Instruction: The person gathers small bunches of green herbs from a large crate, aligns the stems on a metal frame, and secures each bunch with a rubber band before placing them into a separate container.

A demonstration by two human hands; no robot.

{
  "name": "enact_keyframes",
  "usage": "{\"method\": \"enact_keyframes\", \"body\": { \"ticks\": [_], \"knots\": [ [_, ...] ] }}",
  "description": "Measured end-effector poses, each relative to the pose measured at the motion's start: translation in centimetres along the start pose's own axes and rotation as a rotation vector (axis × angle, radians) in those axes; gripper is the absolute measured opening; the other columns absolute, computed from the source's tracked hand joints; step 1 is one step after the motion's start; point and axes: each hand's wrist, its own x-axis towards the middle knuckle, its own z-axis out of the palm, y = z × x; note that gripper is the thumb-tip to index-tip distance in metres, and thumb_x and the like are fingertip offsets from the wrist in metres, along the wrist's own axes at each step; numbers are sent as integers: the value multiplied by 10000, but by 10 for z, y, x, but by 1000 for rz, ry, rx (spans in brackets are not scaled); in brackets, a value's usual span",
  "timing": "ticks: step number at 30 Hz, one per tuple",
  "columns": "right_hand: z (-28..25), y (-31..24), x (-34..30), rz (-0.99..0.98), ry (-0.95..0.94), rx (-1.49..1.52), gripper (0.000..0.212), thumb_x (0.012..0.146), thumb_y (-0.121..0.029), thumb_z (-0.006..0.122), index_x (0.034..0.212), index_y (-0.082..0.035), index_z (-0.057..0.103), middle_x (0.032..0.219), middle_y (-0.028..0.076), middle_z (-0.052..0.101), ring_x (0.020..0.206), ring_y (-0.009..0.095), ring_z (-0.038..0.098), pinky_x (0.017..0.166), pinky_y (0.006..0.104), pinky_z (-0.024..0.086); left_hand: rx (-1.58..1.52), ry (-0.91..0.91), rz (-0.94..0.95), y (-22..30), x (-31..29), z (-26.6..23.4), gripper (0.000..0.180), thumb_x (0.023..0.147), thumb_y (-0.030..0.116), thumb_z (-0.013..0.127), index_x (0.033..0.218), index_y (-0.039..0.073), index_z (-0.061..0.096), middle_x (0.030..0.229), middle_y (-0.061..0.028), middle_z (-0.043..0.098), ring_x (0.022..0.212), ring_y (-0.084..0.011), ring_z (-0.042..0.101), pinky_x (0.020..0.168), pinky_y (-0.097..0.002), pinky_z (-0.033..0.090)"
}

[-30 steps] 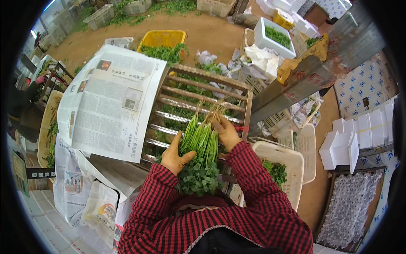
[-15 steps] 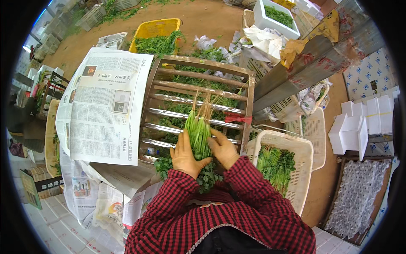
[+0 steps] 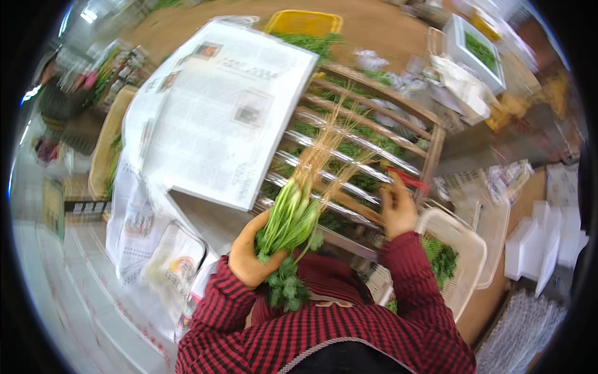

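My left hand [image 3: 252,252] is closed round the stalks of a bunch of coriander [image 3: 291,215]. Its long brown roots [image 3: 321,146] point away over the slatted rack [image 3: 367,140], and its leaves hang toward my body. At the rack's right side, my right hand [image 3: 398,209] has its fingers bent in against a red tie strip [image 3: 408,179] on the frame. The fingertips seem to pinch the strip, though blur softens them. Several slats are wrapped in shiny film, and greens show between them.
Newspaper [image 3: 212,112] covers the left of the rack. A white crate [image 3: 473,249] with greens stands at the right, and a yellow crate [image 3: 305,23] at the back. White foam boxes [image 3: 536,243] and a metal post [image 3: 504,140] are farther right.
The right hand has left the coriander and moved right to the red strip. My left hand now holds the bunch alone, tilted and farther left on the rack. The view has turned.
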Motion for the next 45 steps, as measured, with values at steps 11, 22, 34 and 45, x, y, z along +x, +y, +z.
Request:
{"method": "enact_keyframes", "body": {
  "ticks": [11,22,34,45],
  "knots": [
    [-1,73,15,-65,-74,-170,453,1079,-195,532,1525,-124,494,1415,102,602,1158,173,601,968,292,474,198,569,-443,-158,-240,-266,760,725,-69,740,1447,-37,507,1331,-147,644,1232,-225,615,1065,-353,479],
    [-3,60,20,-41,-58,-279,440,1098,-197,488,1536,-158,476,1475,73,558,1267,181,575,1046,304,472,1027,-25,-883,-403,-151,-283,1049,768,238,845,1621,172,238,1552,-179,460,1392,-367,483,1177,-501,357],
    [22,12,2,17,0,-306,483,1002,-246,649,1472,-212,542,1145,159,738,896,230,739,816,361,579,684,466,-307,-339,-102,-295,444,955,56,619,1392,-13,586,1305,-189,664,1196,-281,643,1061,-366,480],
    [-77,61,-97,-278,612,365,417,900,123,606,1311,57,619,992,172,765,899,265,739,863,347,559,6,-1015,-24,-74,-34,119,264,977,34,556,1195,-55,675,818,-169,744,789,-242,735,770,-317,568]
  ]
}}
